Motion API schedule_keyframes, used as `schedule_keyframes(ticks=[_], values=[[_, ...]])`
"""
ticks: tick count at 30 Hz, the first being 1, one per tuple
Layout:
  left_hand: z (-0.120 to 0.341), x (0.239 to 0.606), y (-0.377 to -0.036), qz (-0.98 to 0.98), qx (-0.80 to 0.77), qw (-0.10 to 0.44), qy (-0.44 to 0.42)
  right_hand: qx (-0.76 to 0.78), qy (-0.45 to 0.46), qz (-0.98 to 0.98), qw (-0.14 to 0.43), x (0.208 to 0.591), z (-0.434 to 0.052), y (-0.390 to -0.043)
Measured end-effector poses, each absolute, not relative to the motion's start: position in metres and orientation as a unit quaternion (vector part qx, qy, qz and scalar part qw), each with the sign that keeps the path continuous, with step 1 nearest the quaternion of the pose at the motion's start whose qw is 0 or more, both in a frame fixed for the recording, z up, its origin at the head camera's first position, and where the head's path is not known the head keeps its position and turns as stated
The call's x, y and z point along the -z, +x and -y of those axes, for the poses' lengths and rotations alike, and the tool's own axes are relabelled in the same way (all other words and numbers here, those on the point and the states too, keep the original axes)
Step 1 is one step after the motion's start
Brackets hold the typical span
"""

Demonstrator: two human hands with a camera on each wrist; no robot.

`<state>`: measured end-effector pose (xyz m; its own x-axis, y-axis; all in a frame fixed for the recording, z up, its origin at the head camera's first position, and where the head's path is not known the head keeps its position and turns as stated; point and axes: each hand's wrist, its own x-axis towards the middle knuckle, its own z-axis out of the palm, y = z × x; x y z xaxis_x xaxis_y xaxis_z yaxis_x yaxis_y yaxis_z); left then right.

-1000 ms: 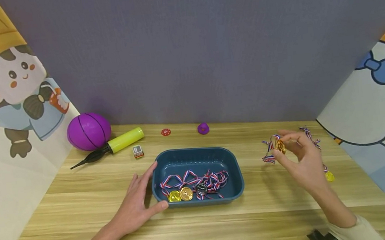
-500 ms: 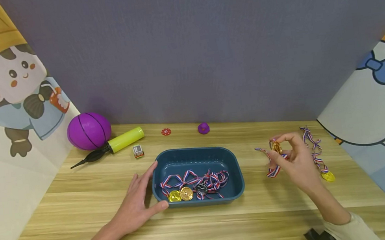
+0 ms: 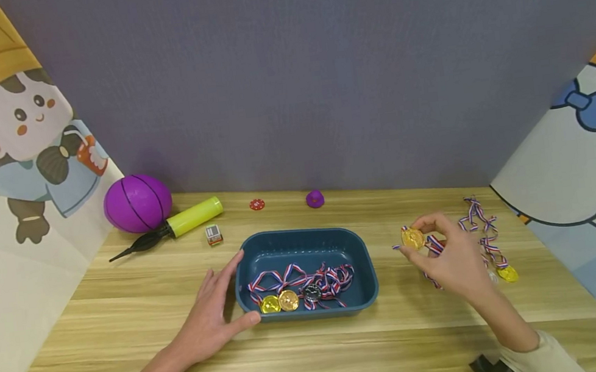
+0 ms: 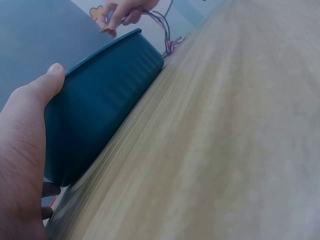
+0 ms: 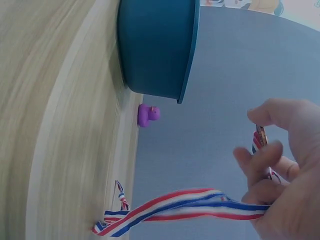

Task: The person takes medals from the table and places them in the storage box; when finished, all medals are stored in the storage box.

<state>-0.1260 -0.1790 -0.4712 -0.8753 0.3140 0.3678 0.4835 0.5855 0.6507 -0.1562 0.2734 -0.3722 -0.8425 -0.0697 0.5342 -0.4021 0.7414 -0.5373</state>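
A dark blue tray (image 3: pixel 304 240) sits mid-table with several gold and dark medals on striped ribbons inside. My left hand (image 3: pixel 214 313) rests open against the tray's left wall (image 4: pixel 95 115), thumb at its front corner. To the right of the tray my right hand (image 3: pixel 443 252) is raised and pinches a gold medal (image 3: pixel 412 238) between thumb and fingers, its red, white and blue ribbon (image 5: pixel 185 206) trailing down to the table. More ribboned medals (image 3: pixel 490 250) lie on the table just right of that hand.
A purple ball (image 3: pixel 137 203) and a yellow and black pump (image 3: pixel 178 225) lie at the back left, with a small box (image 3: pixel 214 234), a red disc (image 3: pixel 257 204) and a purple duck (image 3: pixel 314 199) along the back wall. Cartoon panels close both sides.
My right hand has carried the gold medal left and slightly toward the tray, its ribbon trailing behind. The left hand and tray have stayed put.
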Motion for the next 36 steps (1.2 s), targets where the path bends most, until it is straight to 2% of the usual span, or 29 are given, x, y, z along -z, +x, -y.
schedule_keyframes(ticks=[17, 36], values=[[0.179, 0.470, -0.125, 0.885, 0.395, 0.105, -0.223, -0.415, 0.112, 0.857, 0.282, 0.365, -0.258, -0.161], [0.179, 0.470, -0.125, 0.886, 0.396, 0.100, -0.220, -0.434, 0.124, 0.838, 0.307, 0.322, -0.244, -0.171]])
